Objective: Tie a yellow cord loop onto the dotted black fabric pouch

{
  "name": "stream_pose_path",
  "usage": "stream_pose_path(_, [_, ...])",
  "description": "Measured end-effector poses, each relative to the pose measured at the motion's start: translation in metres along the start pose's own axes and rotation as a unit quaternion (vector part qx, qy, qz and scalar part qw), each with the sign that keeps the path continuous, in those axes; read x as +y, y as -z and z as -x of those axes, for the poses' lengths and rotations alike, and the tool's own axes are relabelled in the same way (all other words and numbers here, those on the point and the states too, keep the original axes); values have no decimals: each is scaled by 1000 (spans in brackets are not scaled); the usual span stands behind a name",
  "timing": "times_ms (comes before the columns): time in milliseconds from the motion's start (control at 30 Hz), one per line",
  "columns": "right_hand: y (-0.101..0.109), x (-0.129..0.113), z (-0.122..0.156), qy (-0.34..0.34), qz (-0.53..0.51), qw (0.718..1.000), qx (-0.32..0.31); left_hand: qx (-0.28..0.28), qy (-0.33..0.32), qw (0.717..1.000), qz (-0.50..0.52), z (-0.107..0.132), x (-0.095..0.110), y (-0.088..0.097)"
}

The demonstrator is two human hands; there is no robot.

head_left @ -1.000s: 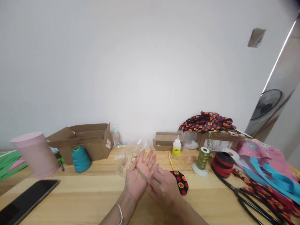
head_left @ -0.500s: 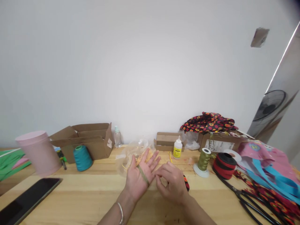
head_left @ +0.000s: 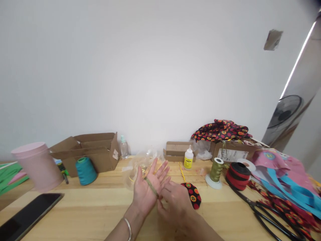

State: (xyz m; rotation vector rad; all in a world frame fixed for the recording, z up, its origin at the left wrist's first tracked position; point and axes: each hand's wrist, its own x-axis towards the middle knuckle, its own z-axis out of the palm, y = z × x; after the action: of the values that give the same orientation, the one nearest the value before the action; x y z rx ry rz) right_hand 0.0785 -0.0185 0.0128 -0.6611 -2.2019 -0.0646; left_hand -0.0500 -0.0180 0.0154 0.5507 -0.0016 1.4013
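My left hand [head_left: 143,197] lies palm up with its fingers spread, and an olive-green thread [head_left: 151,187] is wound in a narrow band across the palm. Close against its little-finger side, my right hand [head_left: 177,202] has thumb and fingers pinched at the end of that band; the tips are partly hidden. Beside the right hand rests a round black piece with red and yellow patterned fabric [head_left: 194,197], with a yellow cord [head_left: 183,173] running from its top. A spool of olive-green thread [head_left: 215,172] stands to the right.
Behind the hands are a clear plastic bag [head_left: 127,172], a glue bottle [head_left: 188,159] and a small box [head_left: 173,156]. Large black scissors [head_left: 260,209] and a red-black webbing roll [head_left: 237,179] lie right. A teal thread cone [head_left: 86,171], pink canister [head_left: 41,170] and phone [head_left: 27,216] are left.
My right hand has moved left and closer to the left palm, exposing more of the round patterned piece. The view has shifted slightly; my left hand keeps its spread pose.
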Motion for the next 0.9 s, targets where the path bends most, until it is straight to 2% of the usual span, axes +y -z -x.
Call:
stream_pose_path(267, [-1,-4,-1,16,37,999,22,9,-6,1000,3,2,-1,-4])
stream_pose_path(767, [-4,-4,-1,44,47,997,50,-21,-21,999,18,1,0,5])
stream_pose_path(900, [1,-5,-3,32,17,999,39,-27,-17,999,24,1,1,8])
